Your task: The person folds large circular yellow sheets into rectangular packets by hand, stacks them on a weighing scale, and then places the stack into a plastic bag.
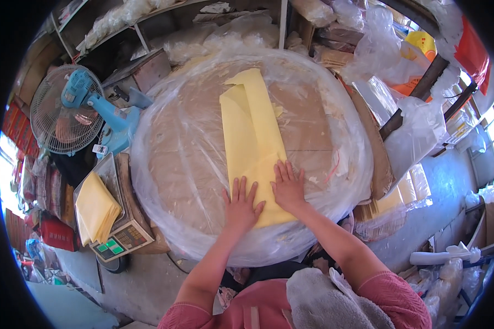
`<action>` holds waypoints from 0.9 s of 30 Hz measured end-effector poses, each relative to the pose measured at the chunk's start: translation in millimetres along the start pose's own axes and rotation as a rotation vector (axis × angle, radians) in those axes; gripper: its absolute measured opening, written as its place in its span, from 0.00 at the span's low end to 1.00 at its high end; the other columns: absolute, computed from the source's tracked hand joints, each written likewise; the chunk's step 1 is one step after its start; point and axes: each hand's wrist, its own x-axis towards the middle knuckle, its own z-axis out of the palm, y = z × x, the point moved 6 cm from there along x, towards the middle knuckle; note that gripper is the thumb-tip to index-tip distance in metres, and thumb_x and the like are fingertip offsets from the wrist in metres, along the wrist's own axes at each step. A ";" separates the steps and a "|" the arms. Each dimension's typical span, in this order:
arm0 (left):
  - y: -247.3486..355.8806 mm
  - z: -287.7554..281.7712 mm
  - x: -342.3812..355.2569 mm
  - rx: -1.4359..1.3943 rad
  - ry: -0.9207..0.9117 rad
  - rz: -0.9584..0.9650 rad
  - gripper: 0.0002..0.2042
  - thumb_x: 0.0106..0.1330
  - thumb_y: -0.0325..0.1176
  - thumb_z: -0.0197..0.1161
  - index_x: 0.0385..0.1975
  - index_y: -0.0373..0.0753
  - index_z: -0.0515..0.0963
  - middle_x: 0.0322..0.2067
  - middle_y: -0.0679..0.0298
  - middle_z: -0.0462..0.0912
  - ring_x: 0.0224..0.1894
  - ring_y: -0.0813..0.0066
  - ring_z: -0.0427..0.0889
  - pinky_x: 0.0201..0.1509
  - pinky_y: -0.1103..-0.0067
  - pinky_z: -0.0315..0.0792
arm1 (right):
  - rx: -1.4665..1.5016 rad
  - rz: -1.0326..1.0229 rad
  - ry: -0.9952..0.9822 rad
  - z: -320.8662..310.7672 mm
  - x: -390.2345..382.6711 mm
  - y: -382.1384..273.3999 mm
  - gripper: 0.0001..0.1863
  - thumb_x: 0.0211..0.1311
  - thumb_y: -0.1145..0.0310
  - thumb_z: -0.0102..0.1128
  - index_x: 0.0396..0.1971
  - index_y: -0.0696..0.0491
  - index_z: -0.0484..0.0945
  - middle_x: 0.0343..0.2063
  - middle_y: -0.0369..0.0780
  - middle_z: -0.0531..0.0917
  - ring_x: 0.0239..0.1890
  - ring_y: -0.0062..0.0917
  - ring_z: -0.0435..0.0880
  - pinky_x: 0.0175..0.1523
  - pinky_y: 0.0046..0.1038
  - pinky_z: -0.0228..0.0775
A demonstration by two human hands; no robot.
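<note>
A long folded yellow sheet (pixel 250 131) lies lengthwise on a round work surface (pixel 175 159) covered in clear plastic over brown board, its far end uneven with a loose flap. My left hand (pixel 241 203) rests flat on the lower left part of the sheet, fingers spread. My right hand (pixel 288 189) lies a little farther forward on the sheet's right edge, also flat with fingers apart. Small yellow scraps show beside the sheet's far right side.
At left stand a blue fan (pixel 115 129) and a weighing scale (pixel 121 238) bearing stacked yellow sheets (pixel 96 205). Shelves with plastic bags (pixel 230 35) line the back. At right are dark posts (pixel 414 96), hanging plastic and bagged pale sheets (pixel 400 192).
</note>
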 end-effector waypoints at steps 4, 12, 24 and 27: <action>5.0 -1.5 3.6 0.016 0.008 0.007 0.32 0.66 0.55 0.52 0.68 0.49 0.62 0.72 0.54 0.50 0.75 0.55 0.44 0.69 0.42 0.38 | 0.212 -0.078 0.063 -22.1 12.7 -8.8 0.34 0.68 0.50 0.46 0.68 0.55 0.59 0.71 0.41 0.55 0.75 0.34 0.45 0.70 0.60 0.37; 1.9 -4.1 17.4 0.065 0.079 0.004 0.32 0.66 0.55 0.52 0.67 0.48 0.63 0.71 0.53 0.52 0.74 0.53 0.47 0.68 0.41 0.41 | 0.145 -0.135 -0.022 -20.2 20.4 -6.4 0.35 0.68 0.48 0.46 0.68 0.55 0.58 0.71 0.43 0.53 0.75 0.37 0.44 0.71 0.58 0.35; -101.4 -34.2 148.0 -0.263 0.256 -0.275 0.24 0.55 0.28 0.65 0.53 0.31 0.70 0.49 0.48 0.78 0.44 0.59 0.83 0.43 0.63 0.76 | 0.427 0.127 0.193 -44.7 138.2 81.0 0.13 0.61 0.64 0.58 0.42 0.55 0.79 0.37 0.43 0.85 0.40 0.28 0.86 0.41 0.35 0.77; -144.4 -16.5 211.7 -0.731 0.077 -0.538 0.21 0.57 0.25 0.64 0.50 0.27 0.69 0.33 0.46 0.82 0.25 0.58 0.85 0.30 0.67 0.78 | 0.975 0.550 -0.293 2.6 196.9 102.5 0.11 0.59 0.68 0.62 0.39 0.57 0.78 0.29 0.42 0.84 0.25 0.25 0.86 0.25 0.29 0.75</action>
